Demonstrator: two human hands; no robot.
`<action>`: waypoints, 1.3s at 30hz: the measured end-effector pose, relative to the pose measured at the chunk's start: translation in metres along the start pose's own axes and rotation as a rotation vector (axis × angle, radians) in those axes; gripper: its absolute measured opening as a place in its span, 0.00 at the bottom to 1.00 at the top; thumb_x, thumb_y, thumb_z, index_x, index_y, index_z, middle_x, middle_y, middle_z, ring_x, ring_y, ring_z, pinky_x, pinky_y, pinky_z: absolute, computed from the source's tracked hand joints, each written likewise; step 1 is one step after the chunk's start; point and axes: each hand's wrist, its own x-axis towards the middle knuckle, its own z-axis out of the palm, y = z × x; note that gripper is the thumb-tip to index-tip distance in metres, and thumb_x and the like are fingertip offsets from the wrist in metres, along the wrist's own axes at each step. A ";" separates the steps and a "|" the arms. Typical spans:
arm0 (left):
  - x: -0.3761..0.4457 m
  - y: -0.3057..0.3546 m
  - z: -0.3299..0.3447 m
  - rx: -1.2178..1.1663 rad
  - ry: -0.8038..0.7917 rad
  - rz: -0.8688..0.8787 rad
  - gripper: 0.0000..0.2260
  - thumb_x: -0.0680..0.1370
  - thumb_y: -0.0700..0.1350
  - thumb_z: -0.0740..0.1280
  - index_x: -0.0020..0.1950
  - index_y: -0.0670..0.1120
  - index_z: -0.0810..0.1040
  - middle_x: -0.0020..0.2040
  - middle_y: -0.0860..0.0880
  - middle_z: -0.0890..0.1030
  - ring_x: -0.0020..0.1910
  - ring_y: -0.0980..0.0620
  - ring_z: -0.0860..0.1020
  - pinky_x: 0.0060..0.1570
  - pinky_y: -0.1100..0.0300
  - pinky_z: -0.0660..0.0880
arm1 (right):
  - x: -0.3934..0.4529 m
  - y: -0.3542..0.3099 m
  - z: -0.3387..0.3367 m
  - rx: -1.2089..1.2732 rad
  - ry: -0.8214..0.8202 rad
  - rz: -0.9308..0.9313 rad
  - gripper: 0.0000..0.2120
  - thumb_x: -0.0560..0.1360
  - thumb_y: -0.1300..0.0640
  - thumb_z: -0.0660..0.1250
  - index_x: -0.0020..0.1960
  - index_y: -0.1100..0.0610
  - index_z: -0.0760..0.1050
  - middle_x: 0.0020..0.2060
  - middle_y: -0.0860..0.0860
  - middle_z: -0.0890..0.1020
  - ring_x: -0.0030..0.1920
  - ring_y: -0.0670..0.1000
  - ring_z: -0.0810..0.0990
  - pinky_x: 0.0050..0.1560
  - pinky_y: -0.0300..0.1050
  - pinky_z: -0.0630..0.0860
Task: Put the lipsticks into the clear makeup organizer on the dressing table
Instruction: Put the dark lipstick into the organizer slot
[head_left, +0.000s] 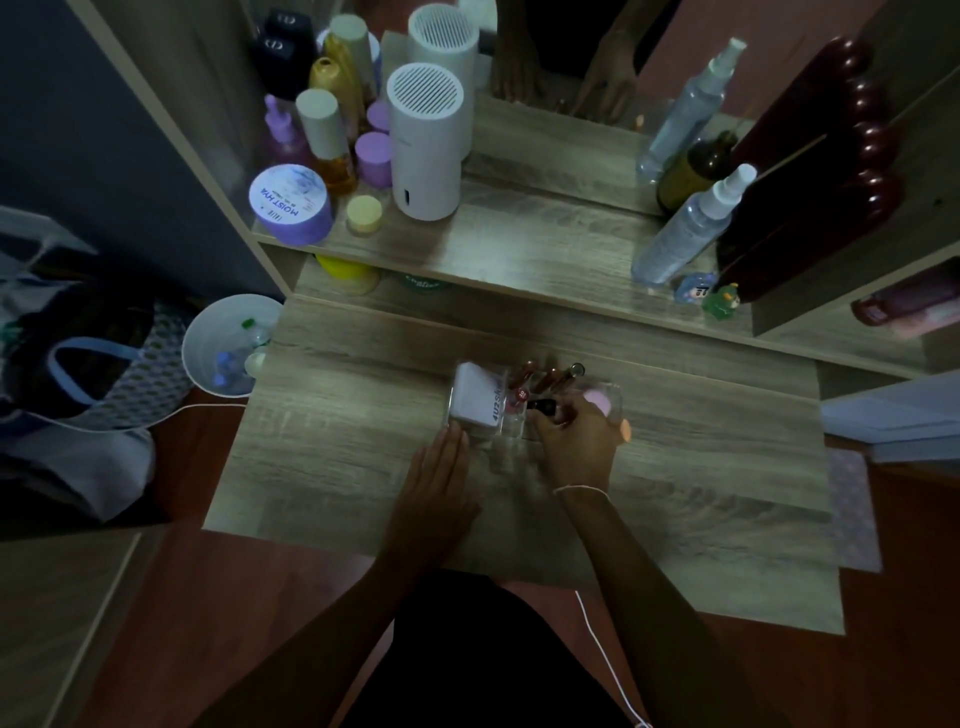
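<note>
The clear makeup organizer (498, 434) stands in the middle of the wooden dressing table (363, 467). Its left compartment holds a pale lilac box (475, 400). Several lipsticks (545, 376) stand upright in its back slots. My right hand (576, 441) is over the organizer's middle, fingers closed on a dark-capped lipstick (543, 406) that lies nearly level above the slots. My left hand (441, 478) rests flat on the table, fingertips touching the organizer's front left corner. A pink sponge (597, 400) sits in the right compartment, partly hidden by my right hand.
The raised shelf behind carries a white cylinder device (426, 150), a purple jar (291, 205), several bottles at left and spray bottles (685, 228) at right. A dark red hairbrush (810, 171) leans at far right. A white bin (228, 345) stands left of the table. A white cable (602, 654) trails below.
</note>
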 end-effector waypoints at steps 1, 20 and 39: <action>0.000 0.000 0.000 0.001 -0.003 -0.005 0.38 0.69 0.55 0.72 0.70 0.35 0.66 0.70 0.36 0.70 0.70 0.38 0.68 0.66 0.40 0.66 | 0.000 0.001 0.001 0.005 -0.007 0.012 0.08 0.67 0.59 0.75 0.44 0.58 0.82 0.32 0.49 0.80 0.36 0.49 0.77 0.50 0.39 0.73; 0.000 0.006 -0.005 0.061 0.037 -0.005 0.34 0.69 0.56 0.70 0.68 0.36 0.70 0.68 0.36 0.72 0.67 0.40 0.72 0.62 0.42 0.72 | 0.004 0.000 0.011 -0.011 -0.007 0.103 0.13 0.68 0.51 0.75 0.46 0.59 0.82 0.38 0.57 0.86 0.40 0.56 0.83 0.41 0.42 0.75; -0.007 -0.007 -0.003 0.007 -0.006 -0.105 0.30 0.76 0.54 0.59 0.69 0.32 0.67 0.69 0.32 0.69 0.68 0.35 0.69 0.65 0.40 0.69 | -0.053 0.048 -0.010 -0.111 0.024 -0.081 0.03 0.74 0.60 0.67 0.45 0.59 0.78 0.38 0.59 0.82 0.40 0.61 0.80 0.41 0.52 0.76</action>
